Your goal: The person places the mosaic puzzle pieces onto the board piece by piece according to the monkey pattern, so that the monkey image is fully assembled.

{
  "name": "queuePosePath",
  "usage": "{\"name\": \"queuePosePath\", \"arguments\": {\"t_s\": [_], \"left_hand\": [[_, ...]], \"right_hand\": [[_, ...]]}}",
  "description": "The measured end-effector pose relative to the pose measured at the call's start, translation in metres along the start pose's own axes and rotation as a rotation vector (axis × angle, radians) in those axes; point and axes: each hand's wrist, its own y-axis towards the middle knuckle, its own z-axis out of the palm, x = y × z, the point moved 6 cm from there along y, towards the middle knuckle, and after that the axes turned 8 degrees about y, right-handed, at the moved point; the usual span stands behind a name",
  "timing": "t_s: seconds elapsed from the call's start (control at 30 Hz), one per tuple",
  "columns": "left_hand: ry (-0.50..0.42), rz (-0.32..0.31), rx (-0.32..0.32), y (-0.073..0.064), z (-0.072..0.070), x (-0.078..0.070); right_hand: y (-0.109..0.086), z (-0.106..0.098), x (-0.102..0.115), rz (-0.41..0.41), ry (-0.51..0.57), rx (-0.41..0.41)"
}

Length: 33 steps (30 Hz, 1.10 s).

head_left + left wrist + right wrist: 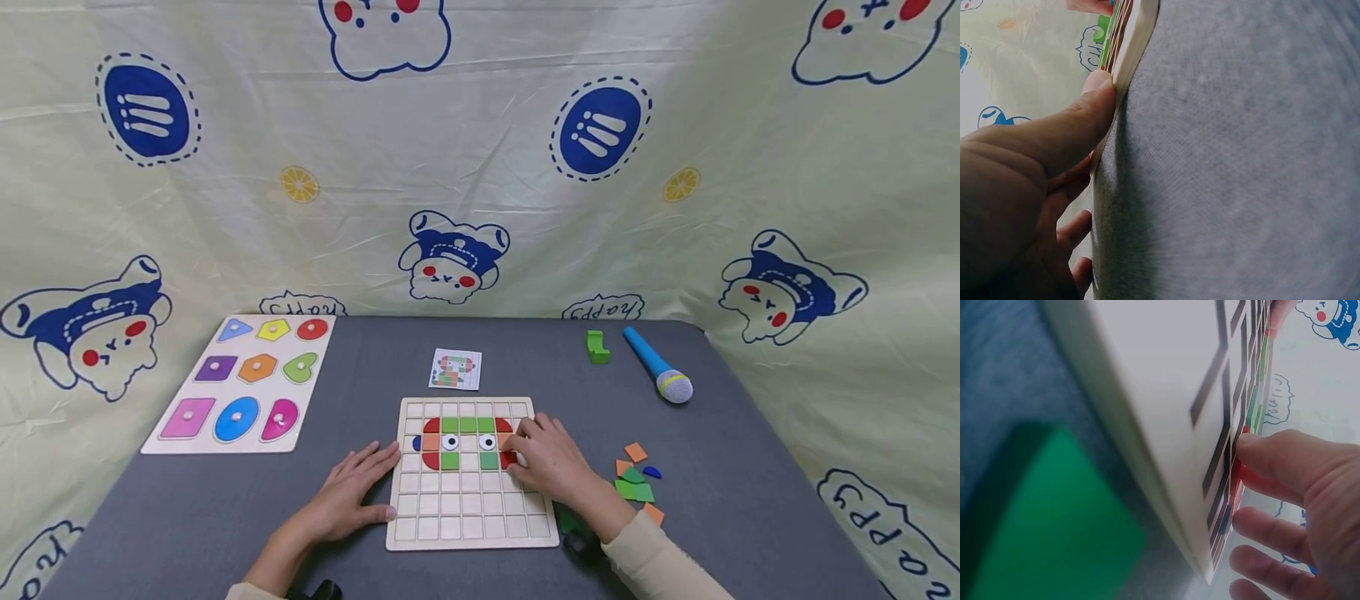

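A pale grid board [471,505] lies on the table, with red, green and orange pieces and two eye tiles [450,442] set in its upper rows. My left hand [347,492] rests at the board's left edge, fingers extended and thumb on the lower-left rim. In the left wrist view, the thumb [1088,115] touches that rim. My right hand [553,460] is over the board's right side, thumb and index finger pinching a red rounded piece [507,460] at the grid. The right wrist view shows the red piece [1237,472] by the fingertips, partly hidden.
Loose orange, green and blue pieces [636,490] lie right of the board; a green one [1060,519] is close beside its edge. A picture card [455,369] is behind the board. A shape puzzle [247,383] stands left, a green block [597,347] and toy microphone [660,365] back right.
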Motion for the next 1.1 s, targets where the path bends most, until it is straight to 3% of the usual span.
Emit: {"name": "queuePosePath", "arguments": {"t_s": [0.73, 1.1], "left_hand": [[-0.008, 0.011, -0.01, -0.002, -0.001, 0.0], [-0.01, 0.001, -0.003, -0.001, -0.001, -0.001]], "right_hand": [[-0.003, -0.008, 0.003, 0.003, 0.032, -0.022], [-0.027, -0.03, -0.015, 0.066, 0.041, -0.094]]}}
